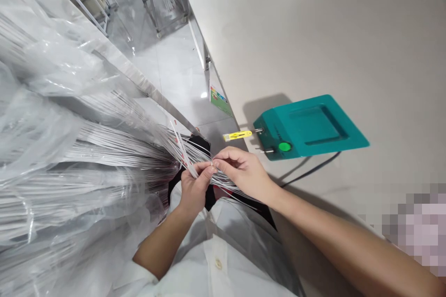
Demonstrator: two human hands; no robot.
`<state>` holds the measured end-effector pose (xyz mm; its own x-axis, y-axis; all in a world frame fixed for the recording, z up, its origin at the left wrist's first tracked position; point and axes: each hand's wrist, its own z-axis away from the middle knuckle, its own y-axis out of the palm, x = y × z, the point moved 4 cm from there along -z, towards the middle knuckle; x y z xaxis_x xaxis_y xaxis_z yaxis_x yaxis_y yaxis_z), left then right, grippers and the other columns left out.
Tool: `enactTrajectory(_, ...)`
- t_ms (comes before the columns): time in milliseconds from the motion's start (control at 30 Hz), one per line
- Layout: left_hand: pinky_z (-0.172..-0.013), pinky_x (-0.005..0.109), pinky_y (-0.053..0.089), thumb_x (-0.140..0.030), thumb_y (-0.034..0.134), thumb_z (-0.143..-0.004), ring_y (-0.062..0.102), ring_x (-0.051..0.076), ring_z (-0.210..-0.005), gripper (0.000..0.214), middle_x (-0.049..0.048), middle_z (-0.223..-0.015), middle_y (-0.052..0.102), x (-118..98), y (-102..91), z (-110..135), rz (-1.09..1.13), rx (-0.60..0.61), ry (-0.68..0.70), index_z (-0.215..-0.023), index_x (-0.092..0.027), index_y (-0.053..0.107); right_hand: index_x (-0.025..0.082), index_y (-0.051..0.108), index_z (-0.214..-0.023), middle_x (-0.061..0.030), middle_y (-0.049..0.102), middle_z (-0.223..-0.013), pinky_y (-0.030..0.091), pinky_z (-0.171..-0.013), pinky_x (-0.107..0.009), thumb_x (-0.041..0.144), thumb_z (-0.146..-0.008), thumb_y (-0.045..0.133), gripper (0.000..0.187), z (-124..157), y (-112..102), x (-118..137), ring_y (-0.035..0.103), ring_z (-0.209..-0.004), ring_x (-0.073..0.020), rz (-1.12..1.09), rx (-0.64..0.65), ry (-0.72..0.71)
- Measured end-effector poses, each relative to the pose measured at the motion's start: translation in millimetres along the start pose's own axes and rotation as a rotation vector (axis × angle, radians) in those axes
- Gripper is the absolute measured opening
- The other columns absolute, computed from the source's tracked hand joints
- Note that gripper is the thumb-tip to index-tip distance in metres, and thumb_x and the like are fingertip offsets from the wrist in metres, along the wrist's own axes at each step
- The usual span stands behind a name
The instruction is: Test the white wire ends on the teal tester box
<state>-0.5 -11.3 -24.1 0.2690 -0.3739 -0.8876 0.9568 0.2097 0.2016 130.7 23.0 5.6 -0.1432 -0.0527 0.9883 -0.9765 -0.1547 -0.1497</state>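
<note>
Wires, bagged, between left hand, right hand

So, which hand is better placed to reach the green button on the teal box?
Probably the right hand: it lies nearer the teal box and its green button, while the left hand grips the white strands farther away.

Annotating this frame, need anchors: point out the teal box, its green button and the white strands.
teal box [310, 125]: head view, on the recessed top panel.
green button [285, 146]: head view, centre of the button's face.
white strands [190, 155]: head view, on the fanned bundle just left of the pinch.
</note>
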Motion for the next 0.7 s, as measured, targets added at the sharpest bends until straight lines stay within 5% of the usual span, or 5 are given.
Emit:
enactTrajectory(233,-0.052,0.022,0.043,-0.037,0.072,-0.064,0.055,0.009,-0.054,0.026,0.0016,-0.061,0.065,-3,-4.1,0,-0.071,-0.076,0.058,-0.074,-0.013,0.069,0.018,0.064,-0.08,-0.0073,0.066,-0.081,0.047,-0.064,-0.029,0.021,-0.081,0.05,0.014,11,-4,17,0.061,-0.071,-0.0169,0.637,-0.018,-0.512)
enactTrajectory(400,-0.054,0.022,0.044,-0.036,0.072,-0.064,0.054,0.008,-0.052,0.024,0.0015,-0.063,0.066,-8,-4.1,0,-0.019,-0.048,0.06,-0.073,-0.014,0.07,0.017,0.062,-0.095,-0.0078,0.065,-0.088,0.049,-0.061,-0.026,0.023,-0.083,0.051,0.017,7,-9,13,0.062,-0.072,-0.0152,0.429,-0.111,-0.335)
enactTrajectory(500,-0.056,0.023,0.044,-0.037,0.071,-0.066,0.056,0.01,-0.055,0.025,0.002,-0.063,0.066,-11,-1.7,2,-0.095,-0.039,0.082,-0.073,-0.013,0.07,0.019,0.063,-0.091,-0.005,0.066,-0.084,0.049,-0.059,-0.024,0.026,-0.083,0.054,0.014,5,-3,8,0.061,-0.068,-0.0127,0.248,-0.05,-0.237)
enactTrajectory(600,-0.062,0.024,0.046,-0.034,0.067,-0.07,0.059,0.012,-0.062,0.023,0.0036,-0.068,0.068,-16,2.0,6,-0.212,-0.007,0.126,-0.076,-0.012,0.071,0.019,0.064,-0.08,-0.0027,0.066,-0.074,0.048,-0.059,-0.022,0.021,-0.085,0.051,0.014,6,-1,9,0.061,-0.067,-0.0116,0.278,-0.036,-0.297)
enactTrajectory(700,-0.07,0.026,0.046,-0.029,0.064,-0.072,0.061,0.015,-0.07,0.02,0.0051,-0.075,0.07,-21,3.5,6,-0.315,0.037,0.187,-0.08,-0.013,0.072,0.016,0.064,-0.078,-0.0044,0.066,-0.074,0.045,-0.06,-0.023,0.017,-0.085,0.047,0.018,11,-2,18,0.059,-0.067,-0.0126,0.577,-0.072,-0.511)
